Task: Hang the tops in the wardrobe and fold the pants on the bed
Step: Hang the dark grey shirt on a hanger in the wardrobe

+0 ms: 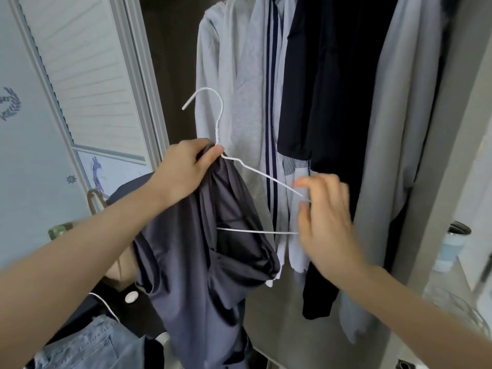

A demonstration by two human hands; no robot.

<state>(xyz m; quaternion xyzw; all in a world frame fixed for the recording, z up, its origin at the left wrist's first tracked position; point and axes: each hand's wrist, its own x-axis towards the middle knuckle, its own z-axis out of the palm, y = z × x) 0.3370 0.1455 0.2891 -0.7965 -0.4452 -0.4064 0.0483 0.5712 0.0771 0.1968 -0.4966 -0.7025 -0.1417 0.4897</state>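
Observation:
A dark grey top (197, 251) hangs bunched over the left half of a white wire hanger (266, 178), held up in front of the open wardrobe. My left hand (186, 169) grips the hanger's neck together with the top's collar. My right hand (324, 217), blurred, is at the hanger's bare right end, fingers loosely curled around the wire there. Inside the wardrobe hang a light grey hoodie (234, 97), a striped garment (272, 123) and a black top (327, 89).
The white louvred wardrobe door (87, 75) stands open on the left. Blue jeans (87, 347) and a dark garment with white piping (111, 302) lie at the lower left. A shelf with a cup (455, 243) and glassware is at the right.

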